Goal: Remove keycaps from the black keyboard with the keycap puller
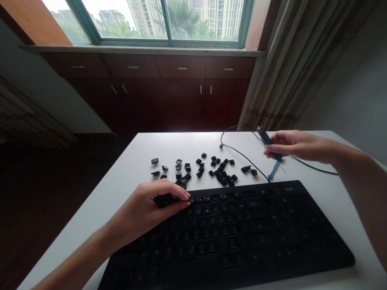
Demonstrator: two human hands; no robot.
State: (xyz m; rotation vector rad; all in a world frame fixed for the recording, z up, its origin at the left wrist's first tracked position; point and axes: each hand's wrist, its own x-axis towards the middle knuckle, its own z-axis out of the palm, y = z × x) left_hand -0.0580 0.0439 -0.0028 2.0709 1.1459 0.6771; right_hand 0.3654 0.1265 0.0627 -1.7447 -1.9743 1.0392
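Observation:
A black keyboard (260,257) lies across the front of the white table, with several key places showing bare sockets. My left hand (160,201) rests over its top row, thumb and forefinger pinched together around a small black keycap (191,199) by the function keys. Above the table at the right, my right hand (287,145) grips a dark, elongated object (266,140) with a lighter end; its exact kind is unclear. Just below that object a thin blue tool (273,170) shows, touching or close to the table. Loose black keycaps (223,176) are scattered behind the keyboard.
A thin black cable (242,154) loops from the keyboard's back edge over the white table (121,181). More keycaps (155,160) sit toward the left. Past the far table edge stand dark red cabinets (181,100) under a window, with a curtain (272,68) to the right.

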